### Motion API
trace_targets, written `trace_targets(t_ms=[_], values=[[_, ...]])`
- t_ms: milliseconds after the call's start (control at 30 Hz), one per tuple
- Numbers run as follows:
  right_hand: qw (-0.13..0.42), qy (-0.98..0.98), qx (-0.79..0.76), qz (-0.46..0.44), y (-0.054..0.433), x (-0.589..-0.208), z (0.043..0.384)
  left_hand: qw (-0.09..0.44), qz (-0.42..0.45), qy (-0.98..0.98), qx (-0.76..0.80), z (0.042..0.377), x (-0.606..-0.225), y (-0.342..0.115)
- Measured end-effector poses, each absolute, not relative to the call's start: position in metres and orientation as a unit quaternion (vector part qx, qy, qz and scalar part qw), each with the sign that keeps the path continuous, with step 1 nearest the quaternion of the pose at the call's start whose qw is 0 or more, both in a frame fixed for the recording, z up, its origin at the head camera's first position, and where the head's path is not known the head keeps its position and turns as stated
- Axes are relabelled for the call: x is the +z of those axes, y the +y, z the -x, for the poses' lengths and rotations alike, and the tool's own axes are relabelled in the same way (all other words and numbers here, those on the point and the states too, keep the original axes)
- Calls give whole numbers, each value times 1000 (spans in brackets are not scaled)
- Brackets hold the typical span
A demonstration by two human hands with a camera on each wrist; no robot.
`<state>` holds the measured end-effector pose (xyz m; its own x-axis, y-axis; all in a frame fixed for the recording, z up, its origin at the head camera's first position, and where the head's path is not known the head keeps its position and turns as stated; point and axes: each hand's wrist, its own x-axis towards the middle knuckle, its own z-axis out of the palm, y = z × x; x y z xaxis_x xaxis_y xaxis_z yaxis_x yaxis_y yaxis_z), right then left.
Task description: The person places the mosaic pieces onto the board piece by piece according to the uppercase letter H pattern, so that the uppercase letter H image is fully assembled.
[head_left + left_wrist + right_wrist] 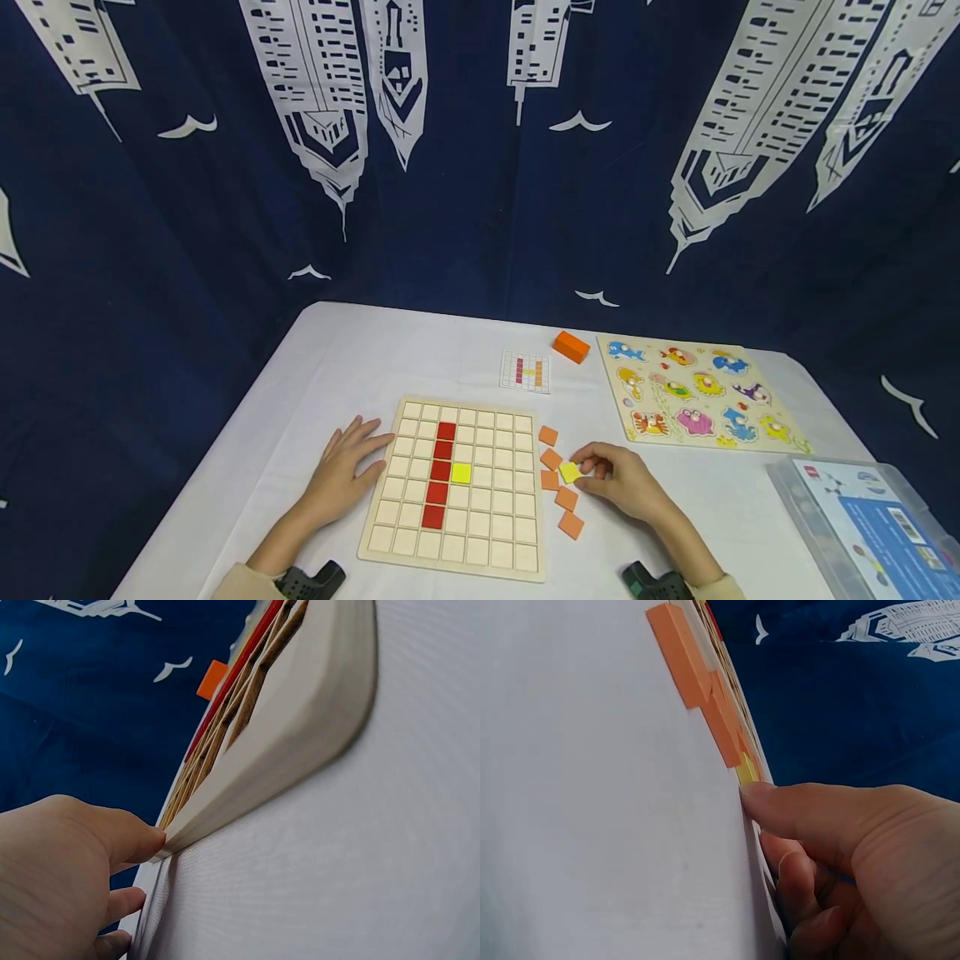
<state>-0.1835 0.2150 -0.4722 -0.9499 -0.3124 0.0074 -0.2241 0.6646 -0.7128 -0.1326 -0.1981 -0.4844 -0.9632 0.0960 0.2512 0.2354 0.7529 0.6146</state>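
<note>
Before a navy skyscraper-print curtain (480,208), my head view has my right hand (624,482) pinching a yellow square tile (569,472) beside orange tiles (551,459), right of the wooden grid board (500,502); the label (877,529) on the plastic case (799,500) is too small to read. In the left wrist view, my left hand (71,870) touches the board's edge, thumb outstretched; in the right wrist view, my thumb meets the yellow tile.

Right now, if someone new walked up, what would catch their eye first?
Probably the column of red squares on the wooden board, with one yellow square just right of it. Next, right of the board, the right hand pinching a second yellow square beside loose orange squares. Behind the table, the dark blue cloth shows upside-down white buildings.
</note>
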Motion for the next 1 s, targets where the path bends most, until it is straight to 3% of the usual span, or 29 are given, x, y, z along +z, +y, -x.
trace_targets(t_ms=[1000], values=[[33, 900, -427, 81, 201, -434, 178, 103, 87, -931, -339, 133, -486, -198]])
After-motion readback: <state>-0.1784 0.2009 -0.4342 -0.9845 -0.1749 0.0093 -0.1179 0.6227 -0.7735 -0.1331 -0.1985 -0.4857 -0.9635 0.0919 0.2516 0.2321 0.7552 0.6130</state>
